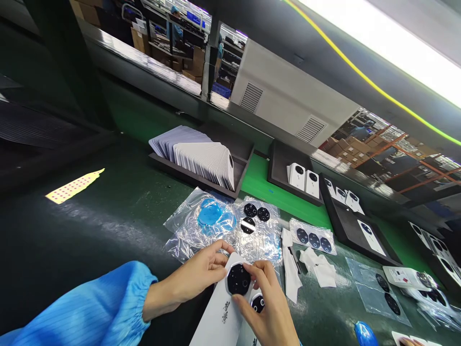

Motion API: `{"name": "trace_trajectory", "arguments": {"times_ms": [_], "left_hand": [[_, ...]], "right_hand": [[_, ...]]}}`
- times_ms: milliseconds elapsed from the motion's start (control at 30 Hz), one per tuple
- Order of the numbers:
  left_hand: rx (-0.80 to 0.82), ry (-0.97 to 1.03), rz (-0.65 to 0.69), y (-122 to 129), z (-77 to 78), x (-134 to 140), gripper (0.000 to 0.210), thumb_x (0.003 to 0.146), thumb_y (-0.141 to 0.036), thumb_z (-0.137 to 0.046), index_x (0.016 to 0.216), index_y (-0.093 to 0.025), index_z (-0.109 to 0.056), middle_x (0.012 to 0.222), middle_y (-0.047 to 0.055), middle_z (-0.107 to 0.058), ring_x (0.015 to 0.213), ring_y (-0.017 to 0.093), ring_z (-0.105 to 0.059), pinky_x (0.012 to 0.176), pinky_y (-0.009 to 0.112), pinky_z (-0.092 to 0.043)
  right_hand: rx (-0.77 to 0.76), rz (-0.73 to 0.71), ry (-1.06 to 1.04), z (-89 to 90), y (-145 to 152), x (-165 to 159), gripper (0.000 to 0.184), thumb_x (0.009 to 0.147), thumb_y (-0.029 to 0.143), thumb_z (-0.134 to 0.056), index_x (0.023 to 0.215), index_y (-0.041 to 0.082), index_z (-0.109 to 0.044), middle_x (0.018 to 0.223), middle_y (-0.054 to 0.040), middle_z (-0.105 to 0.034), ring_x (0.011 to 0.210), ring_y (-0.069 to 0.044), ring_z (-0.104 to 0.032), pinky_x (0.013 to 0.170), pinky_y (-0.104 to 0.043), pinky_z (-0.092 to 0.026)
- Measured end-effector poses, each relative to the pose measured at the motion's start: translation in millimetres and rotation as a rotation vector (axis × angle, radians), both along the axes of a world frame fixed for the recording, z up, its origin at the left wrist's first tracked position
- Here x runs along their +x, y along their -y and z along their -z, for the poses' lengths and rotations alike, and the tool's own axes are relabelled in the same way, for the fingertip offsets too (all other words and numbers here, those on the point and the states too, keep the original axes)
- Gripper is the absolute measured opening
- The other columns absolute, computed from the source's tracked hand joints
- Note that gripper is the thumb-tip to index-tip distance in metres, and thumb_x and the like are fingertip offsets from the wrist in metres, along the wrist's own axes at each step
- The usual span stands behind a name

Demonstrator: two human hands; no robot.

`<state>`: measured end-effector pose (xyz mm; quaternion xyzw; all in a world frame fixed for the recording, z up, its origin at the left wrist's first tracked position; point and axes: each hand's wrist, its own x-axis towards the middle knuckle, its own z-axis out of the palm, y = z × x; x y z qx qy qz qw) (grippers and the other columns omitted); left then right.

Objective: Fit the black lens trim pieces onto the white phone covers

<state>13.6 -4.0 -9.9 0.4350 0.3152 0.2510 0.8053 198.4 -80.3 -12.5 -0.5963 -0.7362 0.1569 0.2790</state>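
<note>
A lens disc (237, 281) is sitting on a panel (215, 323) between the left hand (198, 273) and right hand (271, 307). Plastic bags (183, 230) are lying behind; beyond, a tray (192, 178) is holding fanned panels (201, 161).

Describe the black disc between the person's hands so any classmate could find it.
On the dark table, bottom centre, find the white panel the left hand touches. Its upper end bears the black disc. Unlike the partly hidden disc beside it, it meets the fingertips of the right hand.

Bright lamp (392, 38) above, apparently shelving (232, 65) behind
</note>
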Motion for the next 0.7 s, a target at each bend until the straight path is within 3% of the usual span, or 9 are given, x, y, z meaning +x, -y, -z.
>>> {"name": "trace_trajectory", "arguments": {"times_ms": [333, 500, 700], "left_hand": [[0.074, 0.014, -0.056, 8, 1.4, 3, 0.036, 0.071, -0.036, -0.069, 0.095, -0.021, -0.048, 0.082, -0.002, -0.065, 0.083, 0.016, -0.059, 0.074, 0.025, -0.043], [0.005, -0.015, -0.033, 9, 2.9, 3, 0.048, 0.067, -0.049, -0.073, 0.097, -0.021, -0.047, 0.073, -0.004, -0.060, 0.056, 0.009, -0.050, 0.051, 0.021, -0.038], [-0.042, -0.036, -0.056, 7, -0.7, 3, 0.050, 0.064, -0.048, -0.074, 0.095, -0.020, -0.048, 0.069, -0.004, -0.063, 0.054, 0.010, -0.054, 0.050, 0.020, -0.039]], "right_hand": [[0.031, 0.011, 0.126, -5.9, 1, -8, 0.051, 0.076, 0.006, -0.066, 0.119, 0.026, -0.049, 0.098, -0.0038, -0.052, 0.086, -0.020, -0.058, 0.073, -0.031, -0.054], [0.078, -0.042, 0.225, -13.7, -3, -9, 0.048, 0.077, 0.009, -0.068, 0.119, 0.023, -0.048, 0.096, -0.0041, -0.054, 0.084, -0.020, -0.061, 0.069, -0.029, -0.056], [0.146, -0.070, 0.217, -17.9, -9, -7, 0.041, 0.077, 0.014, -0.072, 0.113, 0.021, -0.053, 0.090, -0.0039, -0.057, 0.078, -0.020, -0.061, 0.063, -0.029, -0.056]]}}
